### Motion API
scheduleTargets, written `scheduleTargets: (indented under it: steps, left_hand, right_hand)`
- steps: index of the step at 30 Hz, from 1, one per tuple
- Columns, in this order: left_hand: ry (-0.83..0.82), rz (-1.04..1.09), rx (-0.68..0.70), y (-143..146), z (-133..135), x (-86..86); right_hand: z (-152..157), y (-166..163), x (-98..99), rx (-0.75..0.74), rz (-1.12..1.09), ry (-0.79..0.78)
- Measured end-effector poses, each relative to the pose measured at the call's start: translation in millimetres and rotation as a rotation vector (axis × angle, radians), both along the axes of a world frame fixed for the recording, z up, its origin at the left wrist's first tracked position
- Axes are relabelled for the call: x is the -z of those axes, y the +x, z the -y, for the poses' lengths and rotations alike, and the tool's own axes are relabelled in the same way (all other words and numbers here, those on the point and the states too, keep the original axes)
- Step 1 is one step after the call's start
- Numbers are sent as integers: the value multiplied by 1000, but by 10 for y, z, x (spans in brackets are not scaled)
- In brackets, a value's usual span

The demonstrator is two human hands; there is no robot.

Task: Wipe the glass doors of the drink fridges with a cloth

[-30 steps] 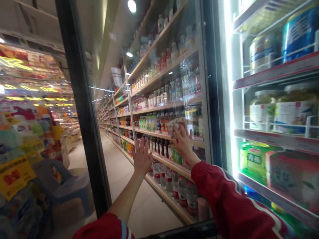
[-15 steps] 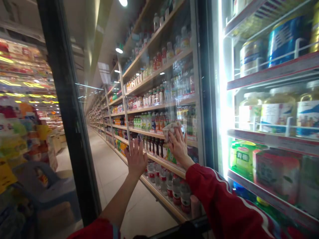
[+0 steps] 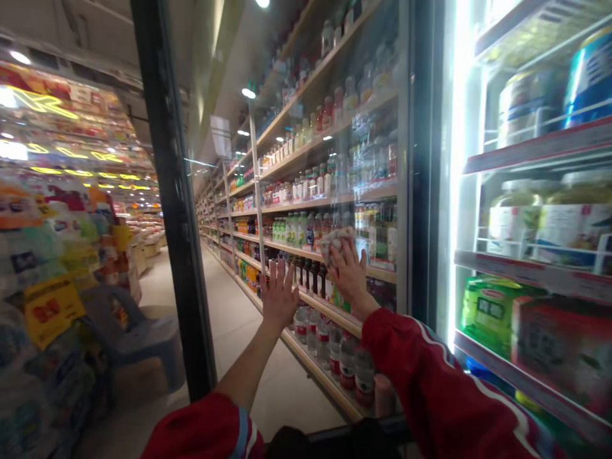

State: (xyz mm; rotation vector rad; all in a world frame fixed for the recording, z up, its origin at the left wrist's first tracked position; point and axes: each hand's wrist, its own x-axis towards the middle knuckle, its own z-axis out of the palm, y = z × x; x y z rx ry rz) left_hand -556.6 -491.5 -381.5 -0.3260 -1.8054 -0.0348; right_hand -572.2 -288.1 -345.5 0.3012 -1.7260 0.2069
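A glass door with a dark frame [image 3: 174,210] stands in front of me, swung out from a lit drinks cooler. My right hand [image 3: 351,277] presses a crumpled, whitish patterned cloth [image 3: 336,242] against the pane, its fingers spread over the cloth. To the left and slightly lower, my left hand [image 3: 278,296] lies with fingers apart against the glass and holds nothing. Both arms reach forward in red sleeves with pale stripes. Shelves of bottles [image 3: 329,280] show in the pane behind both hands; whether reflected or seen through it, I cannot tell.
Cooler shelves [image 3: 526,268] with bottles, cans and a green pack [image 3: 492,312] are close on my right. Left of the door frame stand a grey plastic chair [image 3: 129,325], a yellow sign [image 3: 52,306] and stacked goods. Tiled floor [image 3: 215,287] shows in the pane.
The view has turned left, so the door and cooler sit further right in the picture. My right hand and the cloth have shifted slightly left relative to the door's right frame.
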Motion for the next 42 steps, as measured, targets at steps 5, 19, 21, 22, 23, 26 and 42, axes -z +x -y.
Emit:
scheduleTargets:
  steps: [5, 19, 21, 22, 23, 26, 42]
  left_hand:
    - [-40, 8, -5, 42, 52, 1]
    - [24, -28, 13, 180, 310, -1]
    - [75, -40, -6, 177, 389, 28]
    - [79, -34, -9, 174, 411, 46]
    - [75, -21, -10, 171, 422, 63]
    - [69, 11, -18, 172, 417, 92]
    - [6, 94, 55, 145, -153, 373]
  right_hand:
    - [-265, -67, -269, 74, 5, -325]
    - [81, 43, -254, 10, 21, -174]
    - [54, 22, -225, 26, 25, -254]
    - [93, 19, -193, 18, 25, -238]
    - [162, 23, -148, 1, 21, -186]
    - [446, 58, 28, -73, 21, 58]
    - [-383, 25, 786, 128, 69, -266]
